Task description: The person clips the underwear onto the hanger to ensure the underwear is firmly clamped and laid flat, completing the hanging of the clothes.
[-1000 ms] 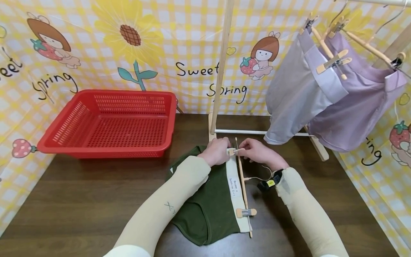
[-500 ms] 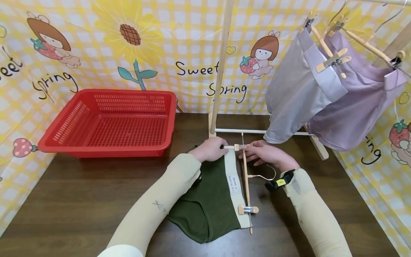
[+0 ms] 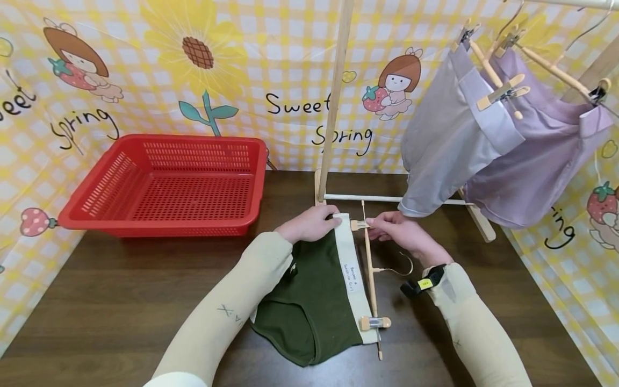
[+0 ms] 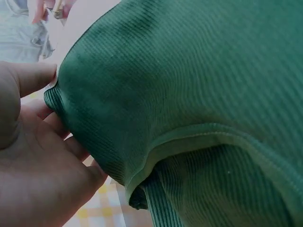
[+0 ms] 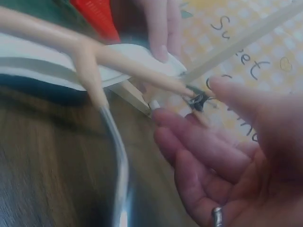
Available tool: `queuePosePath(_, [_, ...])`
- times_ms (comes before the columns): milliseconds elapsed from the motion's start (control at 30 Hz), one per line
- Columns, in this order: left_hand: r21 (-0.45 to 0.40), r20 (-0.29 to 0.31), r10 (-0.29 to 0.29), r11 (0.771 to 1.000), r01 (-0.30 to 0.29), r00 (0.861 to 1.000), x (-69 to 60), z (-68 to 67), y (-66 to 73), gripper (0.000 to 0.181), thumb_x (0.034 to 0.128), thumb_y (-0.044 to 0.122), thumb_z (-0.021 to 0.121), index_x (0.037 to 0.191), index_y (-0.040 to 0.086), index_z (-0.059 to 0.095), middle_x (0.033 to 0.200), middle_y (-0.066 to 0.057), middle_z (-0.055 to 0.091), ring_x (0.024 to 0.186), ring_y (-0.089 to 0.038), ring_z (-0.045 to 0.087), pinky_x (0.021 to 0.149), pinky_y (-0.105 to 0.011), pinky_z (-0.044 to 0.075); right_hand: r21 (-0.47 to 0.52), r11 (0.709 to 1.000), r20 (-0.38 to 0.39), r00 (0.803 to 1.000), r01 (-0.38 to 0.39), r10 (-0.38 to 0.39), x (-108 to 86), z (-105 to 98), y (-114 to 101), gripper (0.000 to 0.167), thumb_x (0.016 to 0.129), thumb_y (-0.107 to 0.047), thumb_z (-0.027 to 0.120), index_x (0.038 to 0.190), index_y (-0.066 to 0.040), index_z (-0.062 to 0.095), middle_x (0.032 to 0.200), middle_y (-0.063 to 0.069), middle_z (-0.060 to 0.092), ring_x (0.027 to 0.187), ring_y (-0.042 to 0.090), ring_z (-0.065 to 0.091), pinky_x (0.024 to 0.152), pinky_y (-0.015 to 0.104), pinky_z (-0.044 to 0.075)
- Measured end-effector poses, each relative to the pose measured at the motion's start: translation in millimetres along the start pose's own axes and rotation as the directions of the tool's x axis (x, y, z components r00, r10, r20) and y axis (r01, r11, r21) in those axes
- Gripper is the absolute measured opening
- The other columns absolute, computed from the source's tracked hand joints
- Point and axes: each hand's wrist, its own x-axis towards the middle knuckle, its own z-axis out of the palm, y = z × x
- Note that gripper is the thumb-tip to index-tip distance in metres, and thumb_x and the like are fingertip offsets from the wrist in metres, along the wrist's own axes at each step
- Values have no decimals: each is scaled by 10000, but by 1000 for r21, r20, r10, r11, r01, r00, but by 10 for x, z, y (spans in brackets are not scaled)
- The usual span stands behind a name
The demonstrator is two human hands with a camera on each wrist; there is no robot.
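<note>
Dark green briefs (image 3: 304,290) with a white waistband (image 3: 349,269) lie on the table. My left hand (image 3: 309,223) pinches their far waistband corner; in the left wrist view, thumb and fingers hold the green fabric (image 4: 118,85). Beside the waistband lies a wooden clip hanger (image 3: 370,274), its metal hook pointing right. My right hand (image 3: 403,234) pinches the hanger's far clip (image 3: 359,224), which stands right at the waistband's edge; whether it touches the cloth I cannot tell. The near clip (image 3: 375,322) sits on the waistband's near end.
A red plastic basket (image 3: 159,223) stands at the back left. At the right, a wooden rack (image 3: 333,107) carries grey shorts (image 3: 445,129) and purple shorts (image 3: 532,156) on clip hangers. A patterned yellow cloth (image 3: 290,54) covers the walls behind.
My left hand has shifted left with the waistband corner, and my right hand has moved slightly right. The far clip, earlier over the waistband, is now at its edge.
</note>
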Motion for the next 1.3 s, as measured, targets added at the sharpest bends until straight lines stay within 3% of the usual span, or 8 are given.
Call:
queuePosePath(267, [-24, 21, 52, 998, -51, 998, -8, -15, -16, 183, 1097, 155, 440, 988, 60, 551, 813, -53, 463, 780, -216, 477, 763, -325, 379, 8, 993, -52, 992, 114, -113, -15, 52, -15, 253, 1018, -171, 639, 923, 64, 641, 893, 103, 750, 841, 184, 714, 848, 409, 541])
queuePosePath(467, [-40, 21, 84, 996, -83, 996, 2, -11, -7, 168, 1099, 140, 434, 989, 74, 542, 829, -48, 458, 803, -214, 477, 770, -318, 369, 22, 990, -48, 989, 140, -139, -11, 87, -30, 282, 1017, -173, 647, 926, 94, 641, 900, 123, 754, 865, 230, 722, 865, 457, 531])
queuePosePath(733, [-155, -23, 6, 988, -10, 1000, -17, 20, 57, 155, 1096, 184, 453, 1144, 37, 476, 1147, -131, 519, 1080, -261, 503, 951, -353, 390, 41, 989, -38, 990, 141, -139, 18, 152, -40, 299, 1010, -185, 660, 970, 112, 663, 922, 153, 745, 888, 284, 712, 847, 438, 545])
queuePosePath(867, [-153, -30, -26, 988, 21, 999, -21, 31, 63, 171, 1096, 198, 450, 1158, 39, 462, 1165, -149, 516, 1091, -272, 504, 957, -364, 392, 21, 993, -54, 992, 114, -113, 32, 178, -27, 340, 1008, -243, 666, 983, 96, 676, 917, 120, 750, 898, 273, 711, 802, 372, 546])
queuePosePath(1000, [-105, -23, -67, 992, 65, 997, -37, 15, 53, 263, 1086, 275, 491, 1231, 57, 492, 1275, -144, 549, 1177, -271, 527, 1011, -400, 398, 33, 995, -71, 994, 91, -88, 40, 201, -16, 362, 1005, -277, 671, 988, 85, 676, 919, 109, 752, 897, 284, 714, 762, 344, 547])
queuePosePath(1167, [64, -24, -111, 992, 112, 994, -68, -51, 17, 451, 1025, 365, 601, 1367, 79, 536, 1344, -104, 602, 1230, -283, 555, 1072, -506, 324, 108, 992, -82, 995, 65, -56, 55, 209, -15, 342, 1013, -280, 663, 1006, 62, 665, 895, 98, 738, 806, 214, 704, 715, 305, 548])
queuePosePath(1300, [183, -42, -120, 975, 126, 992, -86, -117, -21, 404, 1022, 295, 614, 1363, 82, 570, 1325, -95, 636, 1224, -292, 576, 1025, -526, 303, 130, 991, -103, 995, 30, -17, 102, 193, -9, 372, 1009, -322, 665, 1008, 50, 659, 858, 90, 722, 711, 161, 666, 656, 275, 529])
